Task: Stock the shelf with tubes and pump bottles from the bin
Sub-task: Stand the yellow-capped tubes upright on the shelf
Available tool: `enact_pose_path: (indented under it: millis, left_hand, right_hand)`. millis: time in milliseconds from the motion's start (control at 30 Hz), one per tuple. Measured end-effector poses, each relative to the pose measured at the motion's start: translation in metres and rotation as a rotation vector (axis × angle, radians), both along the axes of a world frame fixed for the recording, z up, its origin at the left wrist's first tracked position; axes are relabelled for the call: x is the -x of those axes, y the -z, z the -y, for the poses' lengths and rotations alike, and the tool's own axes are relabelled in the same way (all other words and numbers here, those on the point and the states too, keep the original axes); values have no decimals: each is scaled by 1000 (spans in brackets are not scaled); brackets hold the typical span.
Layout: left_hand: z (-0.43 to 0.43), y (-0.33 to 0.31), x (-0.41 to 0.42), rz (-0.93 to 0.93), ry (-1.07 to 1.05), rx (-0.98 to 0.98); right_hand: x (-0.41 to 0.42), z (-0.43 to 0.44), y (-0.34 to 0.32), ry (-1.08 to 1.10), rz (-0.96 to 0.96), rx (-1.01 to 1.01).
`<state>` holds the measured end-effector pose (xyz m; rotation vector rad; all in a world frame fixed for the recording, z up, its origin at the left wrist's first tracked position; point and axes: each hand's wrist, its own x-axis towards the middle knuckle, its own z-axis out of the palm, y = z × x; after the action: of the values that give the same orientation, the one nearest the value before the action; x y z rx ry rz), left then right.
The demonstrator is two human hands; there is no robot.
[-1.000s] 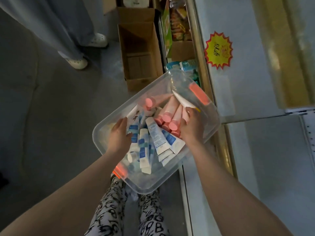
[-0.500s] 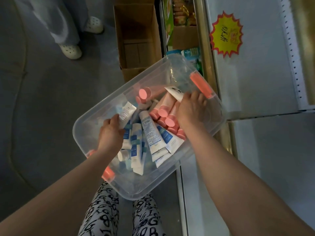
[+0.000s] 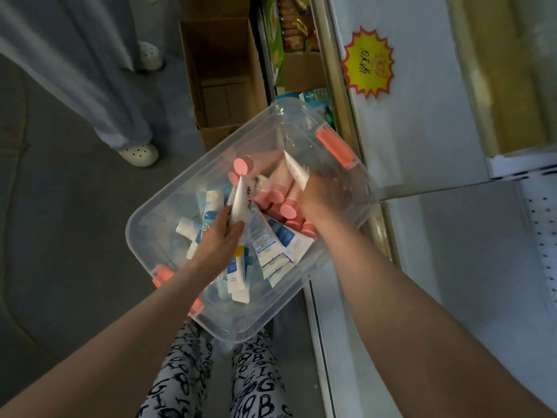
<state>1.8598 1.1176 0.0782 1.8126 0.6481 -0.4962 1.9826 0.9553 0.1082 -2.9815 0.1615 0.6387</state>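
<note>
Head view (the only view supplied). All positions are given relative to the bin (image 3: 301,119), a clear container with orange latches at its two ends. It sits above my patterned trousers (image 3: 177,375) and just beside the white shelf (image 3: 416,140). I cannot tell what supports it.

1. Left hand (image 3: 221,236): over the middle of the bin. Thumb and fingers pinch the lower end of a white tube (image 3: 241,200), which stands raised above the pile and points toward the bin's far end. I judge this grip low on the tube keeps its printed face readable and lifts it free of its neighbours.

2. Right hand (image 3: 322,194): at the shelf side of the bin. Its fingers are closed round a second white tube (image 3: 297,170), whose flat end projects out past them toward the far end. The hand is blurred, so the placing of each finger cannot be read.

3. Remaining stock: pink-capped tubes (image 3: 271,191) lie between the two hands; blue-and-white tubes (image 3: 271,236) lie heaped at the near end, under and beside the left hand. I can identify no pump bottles.

4. Status (judgement): one tube per hand halves the trips to the shelf; most stock remains in the bin.

Beyond the bin's far end are a cardboard box (image 3: 223,79) and a yellow price tag (image 3: 367,66).
</note>
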Motion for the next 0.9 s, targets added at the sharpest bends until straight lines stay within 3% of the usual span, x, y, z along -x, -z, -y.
enact_pose_path:
  millis: [167, 333, 567, 900]
  left_hand:
    - [6, -28, -4, -33, -60, 142]
    - [3, -67, 2, 8, 9, 175]
    - [11, -129, 22, 99, 131, 267]
    - [58, -214, 55, 259, 544, 328]
  right_hand:
    - [40, 0, -29, 363, -123, -495]
    - [82, 15, -71, 622, -71, -748]
    - [149, 17, -127, 895, 120, -824]
    - [252, 32, -205, 1099, 502, -877]
